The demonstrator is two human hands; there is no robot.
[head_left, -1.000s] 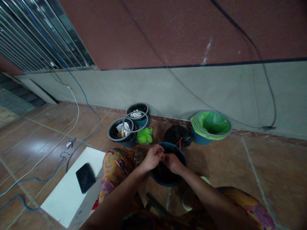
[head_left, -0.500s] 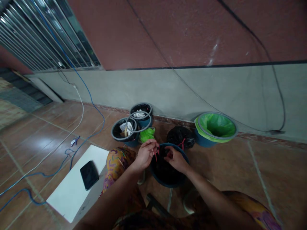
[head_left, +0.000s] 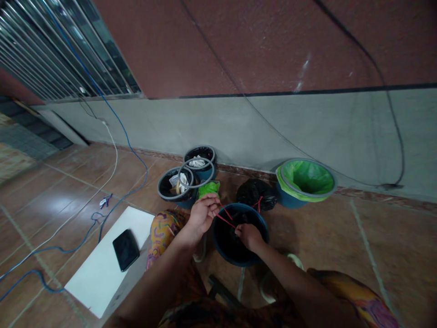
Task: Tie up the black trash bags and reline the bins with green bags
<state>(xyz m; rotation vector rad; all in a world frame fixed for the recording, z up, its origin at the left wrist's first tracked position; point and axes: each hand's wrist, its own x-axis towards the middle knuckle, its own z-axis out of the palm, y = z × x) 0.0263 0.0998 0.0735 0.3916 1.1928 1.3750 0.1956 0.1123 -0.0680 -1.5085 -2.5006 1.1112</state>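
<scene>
My left hand [head_left: 205,212] pinches a red drawstring [head_left: 225,220] at the upper left rim of a dark blue bin [head_left: 218,248]. The string stretches in two strands toward my right hand [head_left: 250,236], which is closed over the inside of the bin. My right fingers are at a dark bag [head_left: 241,218] inside the bin, where the string meets it. How much of the bag they grip is hidden. Just behind the bin lies a tied black garbage bag [head_left: 254,191] with red strings.
At right stands a bin with a green liner [head_left: 307,180]. Left of centre are two black-lined bins with waste [head_left: 175,184], a loose grey ring [head_left: 180,173] and a green bag [head_left: 209,188]. A phone [head_left: 125,249] lies on a white box [head_left: 92,264]. Blue cable [head_left: 99,218] crosses the floor.
My left hand has moved left and drawn the red string out into long strands. My right hand has gone lower into the bin and closed.
</scene>
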